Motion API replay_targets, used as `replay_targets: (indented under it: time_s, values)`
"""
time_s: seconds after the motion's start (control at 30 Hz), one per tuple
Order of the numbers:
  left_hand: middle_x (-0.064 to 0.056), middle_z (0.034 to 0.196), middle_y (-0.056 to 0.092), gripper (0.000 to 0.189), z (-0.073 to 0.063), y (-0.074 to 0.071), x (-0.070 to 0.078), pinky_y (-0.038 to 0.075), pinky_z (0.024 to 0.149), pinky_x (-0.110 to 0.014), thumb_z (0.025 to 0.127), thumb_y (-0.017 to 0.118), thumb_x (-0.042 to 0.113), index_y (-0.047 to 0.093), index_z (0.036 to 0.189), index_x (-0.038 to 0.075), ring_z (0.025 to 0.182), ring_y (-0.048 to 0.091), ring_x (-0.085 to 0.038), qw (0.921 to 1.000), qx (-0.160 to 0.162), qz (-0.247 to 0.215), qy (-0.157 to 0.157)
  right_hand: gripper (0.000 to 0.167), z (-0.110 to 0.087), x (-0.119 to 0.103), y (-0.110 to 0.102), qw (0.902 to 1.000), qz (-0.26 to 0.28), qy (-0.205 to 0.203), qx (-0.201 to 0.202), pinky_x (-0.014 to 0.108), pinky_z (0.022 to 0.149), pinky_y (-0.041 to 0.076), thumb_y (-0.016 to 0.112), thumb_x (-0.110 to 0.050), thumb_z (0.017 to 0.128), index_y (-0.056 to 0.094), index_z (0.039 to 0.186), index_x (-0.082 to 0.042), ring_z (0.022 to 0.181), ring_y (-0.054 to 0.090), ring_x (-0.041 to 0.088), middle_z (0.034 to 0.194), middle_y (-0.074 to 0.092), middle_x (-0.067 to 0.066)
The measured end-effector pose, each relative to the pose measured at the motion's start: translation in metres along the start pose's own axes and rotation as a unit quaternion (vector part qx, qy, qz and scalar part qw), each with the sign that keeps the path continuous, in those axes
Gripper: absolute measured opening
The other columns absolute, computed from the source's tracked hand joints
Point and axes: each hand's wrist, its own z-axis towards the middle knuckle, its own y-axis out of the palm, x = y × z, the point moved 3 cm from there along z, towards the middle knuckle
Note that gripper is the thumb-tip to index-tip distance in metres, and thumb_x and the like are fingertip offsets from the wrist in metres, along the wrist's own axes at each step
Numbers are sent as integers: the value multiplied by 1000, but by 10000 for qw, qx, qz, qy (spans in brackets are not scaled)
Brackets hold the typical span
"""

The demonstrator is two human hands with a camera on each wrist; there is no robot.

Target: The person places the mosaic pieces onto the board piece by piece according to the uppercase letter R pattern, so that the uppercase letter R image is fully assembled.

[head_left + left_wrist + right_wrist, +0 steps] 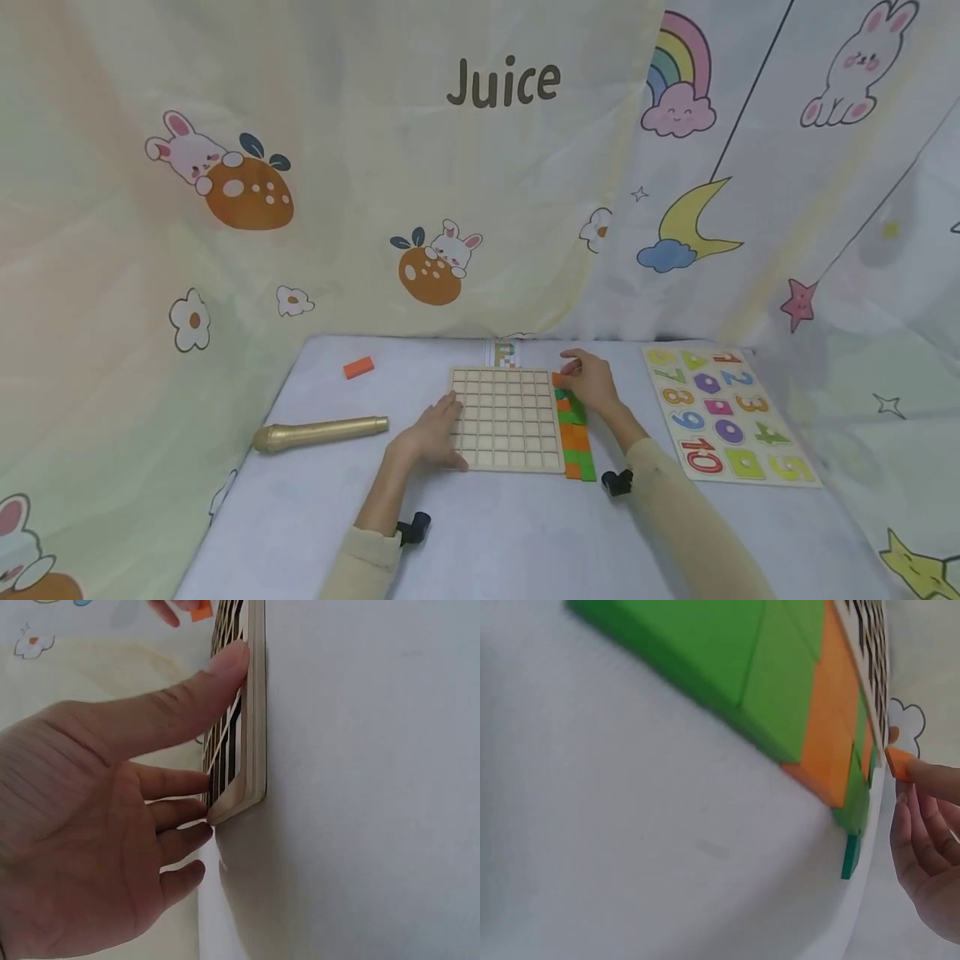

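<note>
A wooden grid board (506, 421) with rows of square cells lies flat in the middle of the table. At its near left corner, my left hand (429, 432) rests with the thumb at the near edge and the fingers along the left side; the left wrist view shows those fingers (180, 814) only slightly bent. Beyond the board's far right corner my right hand (592, 385) pinches a small orange tile (898, 763) between thumb and fingertips. Green and orange tiles (576, 437) lie side by side along the board's right edge. A dark green tile (851, 856) sticks out at their far end.
A gold microphone-shaped object (322, 433) lies to the left, with an orange block (358, 367) behind it. To the right is a number puzzle board (735, 417). A small patterned card (504, 354) lies behind the grid board, before a printed curtain (337, 167).
</note>
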Motion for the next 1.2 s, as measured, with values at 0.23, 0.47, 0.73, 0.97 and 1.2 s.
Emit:
replay_targets:
  time_s: [0.23, 0.47, 0.73, 0.97, 1.2]
  values:
    - [-24, 170, 21, 122, 1, 0, -3, 23, 129, -52, 63, 100, 34, 35, 158, -6, 158, 19, -38, 9999, 57, -66, -67, 50, 2, -18, 4, 9990, 440, 6, -76, 42, 79, 64, 84, -13, 89, 67, 135, -2, 94, 73, 29, 100, 76, 10]
    - [-24, 171, 20, 122, 3, 2, -3, 23, 128, -52, 63, 101, 31, 34, 158, -6, 158, 19, -39, 9998, 66, -157, -127, 44, 3, -34, 13, 9990, 407, -124, -153, 42, 78, 64, 82, -11, 90, 69, 132, -3, 94, 74, 29, 99, 76, 10]
    - [-22, 171, 19, 123, 1, 2, -1, 22, 129, -50, 62, 101, 30, 33, 159, -5, 159, 17, -37, 9996, 84, -218, -185, 49, 9, -41, 29, 9961, 813, -64, -336, 44, 80, 64, 84, -13, 89, 68, 134, -2, 92, 74, 29, 100, 77, 10]
    - [-24, 171, 19, 119, 1, 3, 0, 21, 129, -50, 65, 100, 27, 34, 158, -7, 159, 16, -39, 9996, 71, -223, -129, 50, 10, -47, 41, 9925, 1139, -9, -451, 42, 80, 63, 85, -12, 88, 68, 134, -3, 95, 74, 30, 101, 77, 12]
    - [-23, 172, 17, 118, 0, 1, 2, 20, 130, -48, 65, 100, 24, 34, 159, -5, 160, 15, -37, 9993, 47, -326, -180, 50, 11, -56, 54, 9892, 1344, 26, -592, 46, 87, 62, 85, -11, 88, 68, 134, -2, 97, 73, 31, 103, 77, 13]
